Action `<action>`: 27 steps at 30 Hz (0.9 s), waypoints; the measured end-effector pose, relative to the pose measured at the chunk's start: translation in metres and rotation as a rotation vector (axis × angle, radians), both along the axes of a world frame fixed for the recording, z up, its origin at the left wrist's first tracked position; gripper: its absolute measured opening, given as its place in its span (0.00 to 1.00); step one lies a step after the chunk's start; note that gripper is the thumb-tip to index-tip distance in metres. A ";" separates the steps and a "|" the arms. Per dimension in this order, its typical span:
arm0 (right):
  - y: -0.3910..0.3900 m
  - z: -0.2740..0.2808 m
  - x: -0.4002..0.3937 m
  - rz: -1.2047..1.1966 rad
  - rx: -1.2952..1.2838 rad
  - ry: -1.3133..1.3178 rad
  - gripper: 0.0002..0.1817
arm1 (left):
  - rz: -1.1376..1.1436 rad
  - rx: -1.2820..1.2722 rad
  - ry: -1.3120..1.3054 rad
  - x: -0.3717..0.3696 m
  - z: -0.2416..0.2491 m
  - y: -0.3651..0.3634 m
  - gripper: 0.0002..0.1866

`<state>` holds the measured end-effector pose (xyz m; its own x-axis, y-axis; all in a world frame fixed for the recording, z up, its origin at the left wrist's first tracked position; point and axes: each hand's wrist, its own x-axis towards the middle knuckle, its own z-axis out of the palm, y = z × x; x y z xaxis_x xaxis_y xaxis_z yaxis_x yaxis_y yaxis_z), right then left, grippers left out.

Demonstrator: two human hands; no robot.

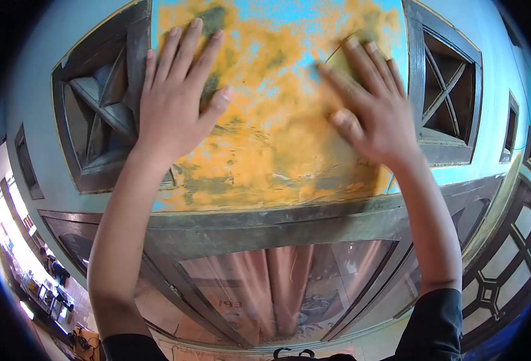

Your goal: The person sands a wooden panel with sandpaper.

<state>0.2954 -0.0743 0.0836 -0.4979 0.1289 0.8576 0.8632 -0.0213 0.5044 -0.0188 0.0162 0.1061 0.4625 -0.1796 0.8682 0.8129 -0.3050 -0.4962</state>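
Note:
A blue wall panel (265, 120) is covered with patchy yellow-orange and dark smears. Against its left part my left hand (178, 102) lies flat, fingers spread, with nothing in it. My right hand (370, 102), slightly blurred, presses at the upper right of the panel. Under its fingers shows the edge of a thin yellowish-brown sheet (339, 60) that looks like sandpaper; the palm hides most of it.
Dark wooden vent frames with crossed slats flank the panel, one on the left (100, 99) and one on the right (449, 84). Below runs a wooden beam (265, 222) above a glass pane (289, 289) with pinkish curtains. A patterned door (506, 265) stands at far right.

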 end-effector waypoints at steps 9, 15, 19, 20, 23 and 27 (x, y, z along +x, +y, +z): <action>0.000 -0.015 -0.024 -0.064 -0.058 -0.050 0.40 | -0.058 -0.026 -0.050 0.009 -0.012 -0.002 0.37; -0.003 -0.061 -0.065 0.019 -0.253 -0.184 0.37 | -0.042 -0.030 -0.057 0.009 -0.013 -0.003 0.37; -0.004 -0.023 -0.042 -0.065 -0.080 -0.077 0.37 | -0.075 -0.002 -0.067 0.009 -0.014 0.000 0.37; -0.002 -0.018 -0.038 -0.061 -0.048 -0.048 0.37 | -0.076 -0.006 -0.069 0.009 -0.015 0.000 0.36; -0.006 -0.045 -0.065 -0.050 -0.191 -0.108 0.38 | -0.074 -0.032 -0.077 0.009 -0.014 -0.002 0.36; -0.003 -0.055 -0.057 -0.076 -0.291 -0.206 0.41 | -0.083 -0.036 -0.076 0.009 -0.015 -0.001 0.36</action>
